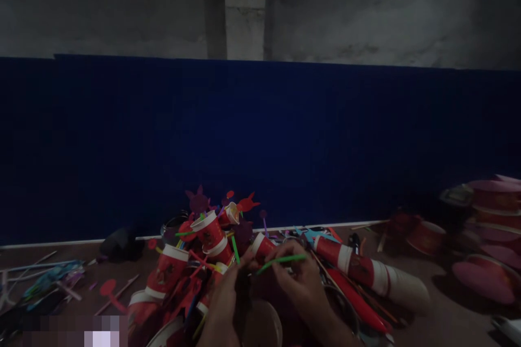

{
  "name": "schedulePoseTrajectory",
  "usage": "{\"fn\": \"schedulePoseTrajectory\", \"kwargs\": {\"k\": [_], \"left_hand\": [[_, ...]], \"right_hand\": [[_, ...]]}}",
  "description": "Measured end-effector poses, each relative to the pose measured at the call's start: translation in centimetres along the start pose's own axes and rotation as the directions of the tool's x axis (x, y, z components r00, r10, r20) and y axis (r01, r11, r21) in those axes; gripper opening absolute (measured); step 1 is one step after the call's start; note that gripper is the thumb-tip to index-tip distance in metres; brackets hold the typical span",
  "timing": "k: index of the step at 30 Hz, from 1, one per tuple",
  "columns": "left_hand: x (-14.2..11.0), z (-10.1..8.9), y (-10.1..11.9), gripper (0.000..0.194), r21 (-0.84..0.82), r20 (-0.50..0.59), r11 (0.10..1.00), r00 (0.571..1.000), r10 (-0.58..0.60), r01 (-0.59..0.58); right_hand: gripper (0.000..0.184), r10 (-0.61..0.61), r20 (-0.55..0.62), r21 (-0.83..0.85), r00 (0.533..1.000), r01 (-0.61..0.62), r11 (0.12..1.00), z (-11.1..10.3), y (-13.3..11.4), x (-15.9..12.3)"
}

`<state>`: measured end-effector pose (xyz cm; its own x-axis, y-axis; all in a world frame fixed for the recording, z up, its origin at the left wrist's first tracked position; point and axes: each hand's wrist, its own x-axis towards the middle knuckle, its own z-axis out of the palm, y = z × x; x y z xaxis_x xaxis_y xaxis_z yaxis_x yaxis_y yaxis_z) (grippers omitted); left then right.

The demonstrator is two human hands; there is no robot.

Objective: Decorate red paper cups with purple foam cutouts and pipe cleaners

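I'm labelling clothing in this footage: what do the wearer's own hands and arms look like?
The left hand and right hand look ungloved. No sleeve, watch or bracelet shows on the visible forearms; it is too dim to tell about rings.

Dim light, grey wall [366,11], pale pillar [245,16], blue panel [260,135]

Two hands: left hand [231,284], right hand [299,279], with one green strip [287,258] in the right. I get at least five red paper cups [166,271] to their left, some half buried. One nested cup stack [362,271] on the other side, too dim to count individually. Near the worktop's [448,325] back edge, one purple rabbit-shaped cutout [198,203].
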<state>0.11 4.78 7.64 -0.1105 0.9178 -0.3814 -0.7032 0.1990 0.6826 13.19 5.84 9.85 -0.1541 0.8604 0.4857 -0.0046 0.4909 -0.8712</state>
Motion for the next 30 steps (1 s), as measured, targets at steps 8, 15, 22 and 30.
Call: {"fn": "schedulePoseTrajectory", "kwargs": {"k": [8, 15, 22, 30], "left_hand": [[-0.8, -0.8, -0.9, 0.027, 0.024, 0.002, 0.999, 0.999, -0.040, 0.040], [-0.4, -0.7, -1.0, 0.023, 0.157, -0.030, 0.987, 1.000, -0.008, 0.012], [-1.6, -0.3, 0.8, 0.033, 0.043, 0.086, 0.995, 0.993, 0.083, -0.087], [-1.4, -0.4, 1.3, 0.022, 0.019, 0.009, 0.988, 0.988, 0.155, -0.155]], "right_hand": [[0.019, 0.368, 0.067, 0.177, 0.927, -0.374, 0.910, 0.5, 1.5, 0.4], [0.022, 0.258, 0.145, -0.387, 0.955, -0.185, 0.903, -0.4, 2.7, 1.5], [0.062, 0.261, 0.021, -0.800, 0.965, -0.140, 0.583, -2.1, 8.7, 4.4], [0.055, 0.231, 0.069, -0.815, 0.971, -0.079, 0.575, -3.5, 9.7, 5.4]]}}
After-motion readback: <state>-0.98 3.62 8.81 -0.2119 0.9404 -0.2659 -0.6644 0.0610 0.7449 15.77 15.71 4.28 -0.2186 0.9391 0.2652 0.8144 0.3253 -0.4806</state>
